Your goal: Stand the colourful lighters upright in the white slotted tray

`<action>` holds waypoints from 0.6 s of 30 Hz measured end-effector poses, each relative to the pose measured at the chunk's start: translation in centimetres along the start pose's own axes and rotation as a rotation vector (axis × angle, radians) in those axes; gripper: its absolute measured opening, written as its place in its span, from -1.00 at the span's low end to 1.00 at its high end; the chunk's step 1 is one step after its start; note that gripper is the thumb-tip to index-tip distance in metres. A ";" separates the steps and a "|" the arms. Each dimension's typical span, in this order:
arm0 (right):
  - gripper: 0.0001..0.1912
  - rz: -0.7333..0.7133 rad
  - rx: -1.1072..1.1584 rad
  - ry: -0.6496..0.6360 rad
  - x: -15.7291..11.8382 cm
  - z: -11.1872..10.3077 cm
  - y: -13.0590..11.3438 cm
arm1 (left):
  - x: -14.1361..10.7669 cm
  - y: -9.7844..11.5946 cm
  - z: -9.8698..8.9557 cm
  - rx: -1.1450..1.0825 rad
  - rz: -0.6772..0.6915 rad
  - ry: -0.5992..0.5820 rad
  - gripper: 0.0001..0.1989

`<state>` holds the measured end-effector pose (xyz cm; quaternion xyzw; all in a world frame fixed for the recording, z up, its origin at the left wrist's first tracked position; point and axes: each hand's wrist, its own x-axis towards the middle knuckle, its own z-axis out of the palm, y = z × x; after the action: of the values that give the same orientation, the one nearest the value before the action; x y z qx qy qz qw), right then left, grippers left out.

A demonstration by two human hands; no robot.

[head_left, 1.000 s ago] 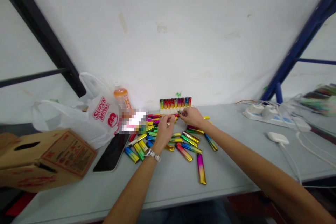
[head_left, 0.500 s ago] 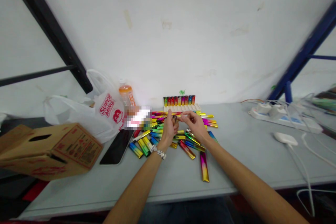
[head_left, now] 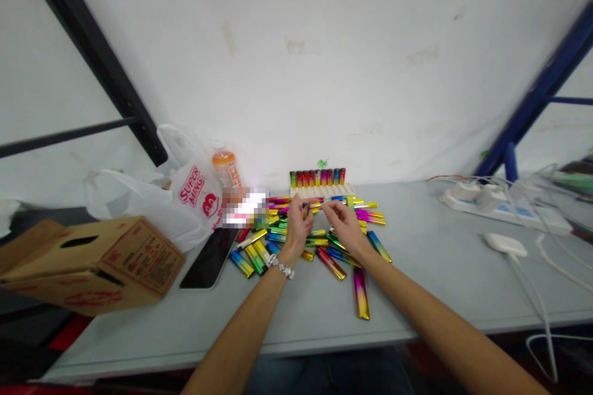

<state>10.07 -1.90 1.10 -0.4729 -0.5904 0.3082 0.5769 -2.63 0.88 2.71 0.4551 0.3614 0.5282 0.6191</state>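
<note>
A small black-topped lighter [head_left: 306, 210] sits above the middle of the grey tabletop [head_left: 417, 287], in the curled fingers of the left hand [head_left: 297, 229]. The right hand [head_left: 346, 227] is just beside it, thumb and fingertips drawn together; whether they grip anything, I cannot tell. Beneath both lie scattered shiny metallic multicoloured lighters [head_left: 330, 263], a magenta-and-gold one [head_left: 361, 294] closest to the near edge. Toward the far edge, a white perforated rack [head_left: 346, 190] bears an upright row of colourful lighters [head_left: 317, 178]. A brown cardboard box [head_left: 144, 259] stands at the left end.
</note>
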 end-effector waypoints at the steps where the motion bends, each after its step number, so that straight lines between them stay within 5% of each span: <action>1: -0.61 0.002 0.005 0.005 0.0 0.0 0.0 | 0.0 0.1 0.0 0.004 -0.004 0.000 -0.47; 8: -0.60 0.027 0.031 -0.001 -0.1 0.0 0.0 | -0.2 -0.2 0.2 0.073 0.097 0.093 -0.58; 12: -0.62 0.015 0.052 0.000 -0.2 0.0 -0.3 | -0.2 -0.2 0.0 0.033 0.003 0.052 -0.58; 18: -0.68 -0.082 0.026 -0.048 -0.3 0.4 0.0 | -0.5 -1.0 0.4 0.096 0.042 0.007 -0.32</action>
<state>9.68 -2.14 0.91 -0.4333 -0.6191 0.3031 0.5806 -2.03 0.28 1.83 0.4899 0.3791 0.5247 0.5839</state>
